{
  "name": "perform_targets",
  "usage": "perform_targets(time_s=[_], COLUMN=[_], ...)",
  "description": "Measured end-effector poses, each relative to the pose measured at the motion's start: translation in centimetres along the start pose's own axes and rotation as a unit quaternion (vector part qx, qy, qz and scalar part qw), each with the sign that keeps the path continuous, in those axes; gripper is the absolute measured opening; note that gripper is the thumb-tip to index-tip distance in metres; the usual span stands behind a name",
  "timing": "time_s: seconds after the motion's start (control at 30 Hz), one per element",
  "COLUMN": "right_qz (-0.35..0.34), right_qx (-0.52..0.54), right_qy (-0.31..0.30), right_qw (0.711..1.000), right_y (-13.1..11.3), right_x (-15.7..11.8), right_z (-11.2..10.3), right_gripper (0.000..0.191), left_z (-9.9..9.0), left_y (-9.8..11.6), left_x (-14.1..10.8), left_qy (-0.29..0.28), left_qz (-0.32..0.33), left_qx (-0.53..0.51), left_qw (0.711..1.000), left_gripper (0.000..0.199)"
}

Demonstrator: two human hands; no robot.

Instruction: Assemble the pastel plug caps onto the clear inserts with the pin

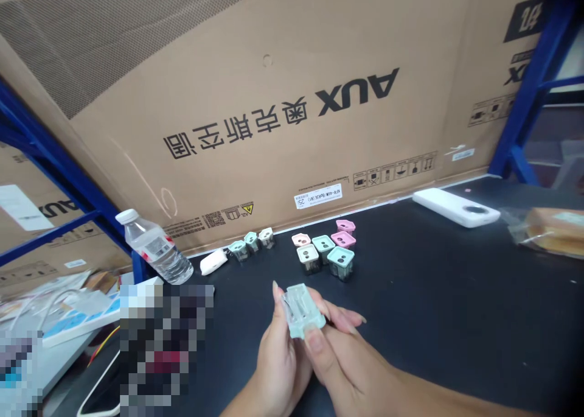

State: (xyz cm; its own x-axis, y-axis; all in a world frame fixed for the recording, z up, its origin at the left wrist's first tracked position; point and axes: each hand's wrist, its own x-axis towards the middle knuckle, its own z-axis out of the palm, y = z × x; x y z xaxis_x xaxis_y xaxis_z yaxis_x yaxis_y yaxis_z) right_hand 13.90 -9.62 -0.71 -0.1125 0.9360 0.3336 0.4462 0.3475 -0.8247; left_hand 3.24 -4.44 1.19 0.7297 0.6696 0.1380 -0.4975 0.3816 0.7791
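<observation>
Mint plastic holder (303,310) gripped in both hands

Holder is up in the air over the black surface (433,319), not resting on it, tilted, clear end toward the left. Left hand (276,365) is on the clear end and underside, right hand (349,362) on the mint end. Fingers (314,342) closed on it from both sides, right thumb pressing near the lower edge, long left fingernail up by the clear end. Both hands gripping, neither open.

Just past the hands, on the surface: three small cubes (250,241) in a short row with mint and beige tops. Beside them, a cluster of similar cubes (323,259) with mint and beige tops, plus pink caps (344,232) at the back. Contents of the cubes too small to tell. Small white case (213,262) lies left of the row, water bottle (152,246) on its side next to it. White power bank (456,207) further right, bagged bread (554,231) at the right edge. Cardboard box (255,112) printed AUX stands along the back edge, upside down in view, blue shelf frame (533,88) beside it. Power strip (77,319) at lower left, pixelated patch (164,344) hides the area next to it.
</observation>
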Motion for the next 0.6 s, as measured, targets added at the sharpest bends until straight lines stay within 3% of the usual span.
perform_targets(time_s=[0.13,0.33,0.47,0.6], right_qz=[-0.105,-0.212,-0.271,-0.28], right_qx=[-0.044,-0.118,-0.166,-0.176], right_qy=[-0.015,0.037,0.098,0.102], right_qw=[0.993,0.969,0.943,0.938], right_y=[-0.4,0.3,0.9,1.1], right_x=[0.5,1.0,0.9,1.0], right_z=[-0.9,-1.6,-1.7,-1.9], right_gripper=[0.046,0.036,0.037,0.034], left_z=[-0.3,-0.5,-0.1,-0.2], left_y=[0.1,0.0,0.2,0.6], left_x=[0.2,-0.1,-0.7,-1.4], left_qy=[0.01,0.065,0.109,0.12], left_qz=[0.019,0.134,0.206,0.205], left_qx=[0.037,0.118,0.193,0.232], left_qw=[0.999,0.982,0.953,0.943], left_gripper=[0.062,0.014,0.018,0.013])
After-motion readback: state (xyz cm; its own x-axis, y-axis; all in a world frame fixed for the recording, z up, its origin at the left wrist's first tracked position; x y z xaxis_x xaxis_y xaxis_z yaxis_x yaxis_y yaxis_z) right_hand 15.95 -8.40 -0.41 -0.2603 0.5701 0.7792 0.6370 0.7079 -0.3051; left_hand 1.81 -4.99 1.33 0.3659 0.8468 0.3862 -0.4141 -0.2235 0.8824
